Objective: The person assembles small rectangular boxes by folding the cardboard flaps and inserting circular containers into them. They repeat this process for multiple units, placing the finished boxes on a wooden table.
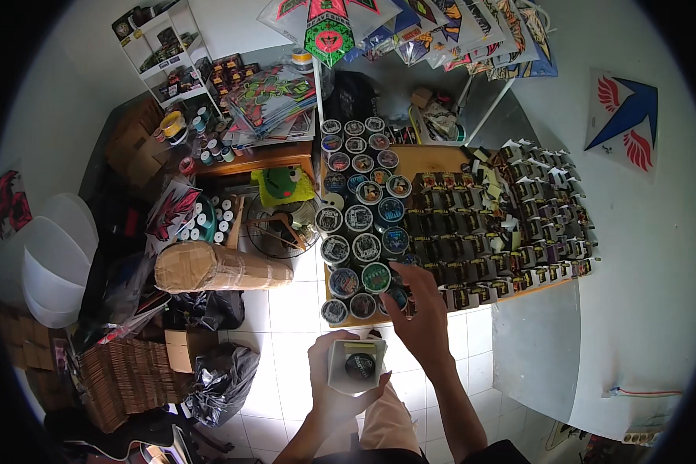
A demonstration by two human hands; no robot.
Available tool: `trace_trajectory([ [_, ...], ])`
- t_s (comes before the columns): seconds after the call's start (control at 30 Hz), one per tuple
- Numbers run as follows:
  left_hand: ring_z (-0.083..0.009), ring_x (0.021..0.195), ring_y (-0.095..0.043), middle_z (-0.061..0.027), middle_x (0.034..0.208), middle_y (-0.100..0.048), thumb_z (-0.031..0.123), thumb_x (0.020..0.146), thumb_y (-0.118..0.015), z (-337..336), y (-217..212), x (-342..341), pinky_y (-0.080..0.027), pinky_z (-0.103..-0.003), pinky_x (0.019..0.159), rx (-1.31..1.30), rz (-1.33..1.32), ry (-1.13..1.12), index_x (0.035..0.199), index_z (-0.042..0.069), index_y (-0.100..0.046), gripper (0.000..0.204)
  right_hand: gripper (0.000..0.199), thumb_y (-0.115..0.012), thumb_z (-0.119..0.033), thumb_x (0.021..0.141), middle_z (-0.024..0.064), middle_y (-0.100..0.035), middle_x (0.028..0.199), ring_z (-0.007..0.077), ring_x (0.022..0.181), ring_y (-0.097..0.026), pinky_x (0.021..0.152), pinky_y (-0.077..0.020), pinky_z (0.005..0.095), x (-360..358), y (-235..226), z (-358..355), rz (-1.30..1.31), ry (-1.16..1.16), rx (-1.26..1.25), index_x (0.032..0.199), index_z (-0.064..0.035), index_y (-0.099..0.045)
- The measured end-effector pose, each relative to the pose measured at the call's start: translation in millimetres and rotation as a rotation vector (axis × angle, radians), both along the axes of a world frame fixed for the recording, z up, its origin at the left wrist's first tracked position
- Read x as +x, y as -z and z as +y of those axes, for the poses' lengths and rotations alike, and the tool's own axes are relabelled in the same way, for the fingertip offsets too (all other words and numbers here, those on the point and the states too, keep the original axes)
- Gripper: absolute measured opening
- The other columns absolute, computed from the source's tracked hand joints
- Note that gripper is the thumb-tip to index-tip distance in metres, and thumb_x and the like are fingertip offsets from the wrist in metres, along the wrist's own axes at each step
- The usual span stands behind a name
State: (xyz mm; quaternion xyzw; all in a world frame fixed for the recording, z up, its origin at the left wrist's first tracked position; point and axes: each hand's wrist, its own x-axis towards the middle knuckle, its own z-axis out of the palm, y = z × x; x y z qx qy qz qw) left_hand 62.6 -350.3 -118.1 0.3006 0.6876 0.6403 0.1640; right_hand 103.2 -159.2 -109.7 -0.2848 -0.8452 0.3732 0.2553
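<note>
Hands are working over a table of round spools: the left hand [334,390] is gripping a small white open box [356,365] with a dark spool [359,366] inside, light and easily crushed, best held by its walls, while the right hand [416,309], fingers curled, is reaching just ahead among the round spools [361,255], apparently rigid and light.

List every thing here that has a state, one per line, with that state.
White box: held in left hand, top open, a round dark spool inside.
Right hand: reaching over the table edge, fingers at the nearest spools.
Round spools: upright, packed in rows on the table.
Cardboard roll: lying on its side.
Black bag: crumpled on the floor.
</note>
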Motion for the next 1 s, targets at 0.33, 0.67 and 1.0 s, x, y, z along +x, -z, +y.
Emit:
trace_trajectory([
  [0.33,-0.0252,0.121,-0.061,-0.017,0.134,-0.054,0.005,0.072,-0.096,14,17,-12,-0.055,-0.038,0.104,-0.019,-0.068,0.01,0.148,0.003,-0.034,0.097,0.055,-0.085,-0.018,0.088,0.0106,-0.066,0.134,0.0295,0.096,-0.077,0.077,-0.0632,0.0404,-22,42,10,-0.153,-0.025,0.011,0.14,-0.0141,-0.067],
  [0.67,-0.0252,0.122,-0.062,-0.0168,0.134,-0.055,0.004,0.073,-0.096,14,10,-17,-0.055,-0.038,0.105,-0.013,-0.058,0.029,0.148,0.003,-0.034,0.097,0.069,-0.088,-0.02,0.085,0.013,-0.065,0.137,0.0354,0.105,-0.075,0.08,-0.064,0.0428,-26,55,9,-0.19,-0.119,0.105,0.148,-0.0164,-0.059],
  [1.0,-0.024,0.12,-0.059,-0.0147,0.129,-0.055,0.008,0.074,-0.094,2,-43,-14,-0.051,-0.038,0.104,0.035,-0.005,-0.026,0.146,0.002,-0.038,0.092,0.071,-0.091,-0.012,0.082,0.0111,-0.073,0.125,0.0204,0.097,-0.074,0.073,-0.0595,0.0324,-5,-28,5,0.027,-0.088,-0.005,0.147,-0.0097,-0.062],
])
